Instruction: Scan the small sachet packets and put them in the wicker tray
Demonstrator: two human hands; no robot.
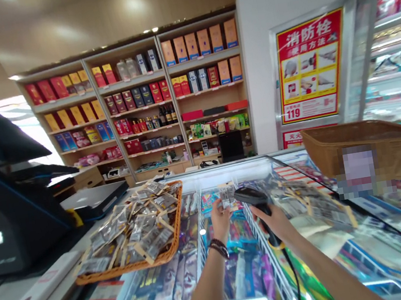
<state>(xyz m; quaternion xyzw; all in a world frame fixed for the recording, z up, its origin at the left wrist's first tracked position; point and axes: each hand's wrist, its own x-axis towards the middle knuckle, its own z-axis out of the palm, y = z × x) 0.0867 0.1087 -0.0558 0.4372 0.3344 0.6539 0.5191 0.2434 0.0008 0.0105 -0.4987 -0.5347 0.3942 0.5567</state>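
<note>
Black corded barcode scanner [254,197] up in the right hand [276,222]!
Fingers wrapped round its grip, its head sits just beside the small grey packet [228,197] pinched in the left hand [221,222], above the glass-topped freezer [223,174].

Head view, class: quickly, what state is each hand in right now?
Left hand: closed, fingers pinching a small packet.
Right hand: closed, gripping a corded handheld barcode scanner.
</note>
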